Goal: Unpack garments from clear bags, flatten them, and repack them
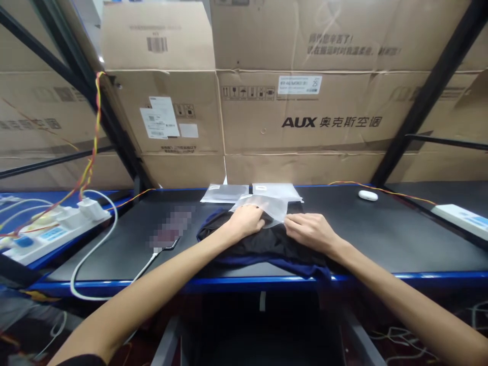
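Observation:
A translucent plastic bag [272, 206] is between my two hands, above dark cloth. My left hand [247, 222] is at the bag's left side, its fingers partly covered by the plastic; what they grip cannot be made out. My right hand [310, 231] pinches the bag's right edge with curled fingers. Black and blue cloth [263, 249] lies bunched under both hands and reaches the table's front edge. Behind the hands lie two more translucent bags, one on the left [224, 193] and one on the right [280, 191].
A phone [171, 229] with a white cable lies left on the black table [381, 244]. Power strips [57, 231] [463, 218] sit at both sides. A small white case [368, 195] is at the back right. Cardboard [297, 117] stands behind, between black metal posts.

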A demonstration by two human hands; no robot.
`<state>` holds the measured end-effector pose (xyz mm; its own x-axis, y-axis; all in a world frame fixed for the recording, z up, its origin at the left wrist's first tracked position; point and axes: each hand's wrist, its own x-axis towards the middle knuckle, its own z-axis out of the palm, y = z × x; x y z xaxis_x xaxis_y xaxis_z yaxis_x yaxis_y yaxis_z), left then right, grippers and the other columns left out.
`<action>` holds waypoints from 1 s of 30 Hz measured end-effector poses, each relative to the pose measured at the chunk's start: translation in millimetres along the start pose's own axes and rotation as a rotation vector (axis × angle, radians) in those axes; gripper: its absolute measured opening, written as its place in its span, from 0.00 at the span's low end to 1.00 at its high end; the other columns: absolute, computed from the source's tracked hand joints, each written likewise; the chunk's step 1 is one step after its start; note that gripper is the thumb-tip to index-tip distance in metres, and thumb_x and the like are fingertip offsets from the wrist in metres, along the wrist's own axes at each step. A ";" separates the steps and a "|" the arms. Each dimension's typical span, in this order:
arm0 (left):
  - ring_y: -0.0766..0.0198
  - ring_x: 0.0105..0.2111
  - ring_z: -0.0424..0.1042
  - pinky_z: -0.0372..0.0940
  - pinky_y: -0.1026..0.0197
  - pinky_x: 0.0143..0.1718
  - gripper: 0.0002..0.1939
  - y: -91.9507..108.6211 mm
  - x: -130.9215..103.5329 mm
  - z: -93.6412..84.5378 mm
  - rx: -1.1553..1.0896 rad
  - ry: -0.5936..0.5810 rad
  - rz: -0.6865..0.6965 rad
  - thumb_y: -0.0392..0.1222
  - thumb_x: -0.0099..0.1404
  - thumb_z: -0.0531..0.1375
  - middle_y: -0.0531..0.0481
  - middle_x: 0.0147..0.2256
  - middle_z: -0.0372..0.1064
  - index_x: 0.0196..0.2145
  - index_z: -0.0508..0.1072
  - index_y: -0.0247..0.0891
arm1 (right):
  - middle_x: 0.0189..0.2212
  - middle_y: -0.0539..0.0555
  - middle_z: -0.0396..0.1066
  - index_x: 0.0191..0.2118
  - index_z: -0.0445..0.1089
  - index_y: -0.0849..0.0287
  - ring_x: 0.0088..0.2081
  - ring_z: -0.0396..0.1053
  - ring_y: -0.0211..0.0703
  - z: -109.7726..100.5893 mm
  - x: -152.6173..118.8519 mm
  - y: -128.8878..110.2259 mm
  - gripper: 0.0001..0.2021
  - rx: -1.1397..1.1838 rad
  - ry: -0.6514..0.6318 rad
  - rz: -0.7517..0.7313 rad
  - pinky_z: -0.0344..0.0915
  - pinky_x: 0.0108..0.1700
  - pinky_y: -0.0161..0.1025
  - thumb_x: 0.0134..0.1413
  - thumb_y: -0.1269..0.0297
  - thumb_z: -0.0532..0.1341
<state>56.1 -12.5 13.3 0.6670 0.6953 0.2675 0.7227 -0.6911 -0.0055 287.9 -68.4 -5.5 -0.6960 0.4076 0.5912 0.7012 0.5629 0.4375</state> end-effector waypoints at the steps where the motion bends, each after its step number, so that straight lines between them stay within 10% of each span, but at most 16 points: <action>1: 0.45 0.48 0.74 0.68 0.49 0.51 0.20 -1.0 0.5 1.5 0.003 -0.009 0.001 0.35 0.65 0.56 0.33 0.48 0.74 0.54 0.71 0.29 | 0.34 0.50 0.79 0.36 0.73 0.57 0.30 0.73 0.37 0.4 -0.2 0.2 0.10 0.001 -0.001 0.002 0.59 0.32 0.36 0.65 0.68 0.55; 14: 0.58 0.59 0.67 0.61 0.53 0.62 0.32 -36.4 -27.2 -12.2 -0.542 0.059 0.400 0.21 0.55 0.48 0.46 0.59 0.68 0.53 0.74 0.38 | 0.26 0.49 0.74 0.29 0.70 0.58 0.27 0.71 0.37 2.1 -5.0 8.5 0.12 -0.015 -0.077 0.096 0.54 0.30 0.36 0.64 0.69 0.56; 21: 0.57 0.61 0.64 0.58 0.48 0.63 0.33 -42.3 -50.1 -28.0 -0.726 -0.087 0.379 0.24 0.46 0.49 0.50 0.57 0.70 0.47 0.78 0.42 | 0.26 0.51 0.74 0.29 0.70 0.58 0.29 0.71 0.39 0.7 -3.0 7.6 0.12 -0.016 -0.147 0.160 0.56 0.30 0.36 0.64 0.70 0.54; 30: 0.54 0.64 0.59 0.57 0.47 0.65 0.36 -38.6 -58.1 -21.2 -0.621 -0.104 0.413 0.26 0.45 0.51 0.50 0.61 0.65 0.51 0.76 0.42 | 0.48 0.59 0.73 0.56 0.68 0.54 0.46 0.71 0.48 -2.3 8.1 2.7 0.16 -0.046 -0.190 0.163 0.65 0.31 0.35 0.66 0.66 0.54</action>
<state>-14.4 -30.4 18.4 0.8978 0.3491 0.2685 0.1956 -0.8624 0.4670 284.5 -65.2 2.0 -0.5864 0.6205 0.5207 0.8100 0.4472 0.3793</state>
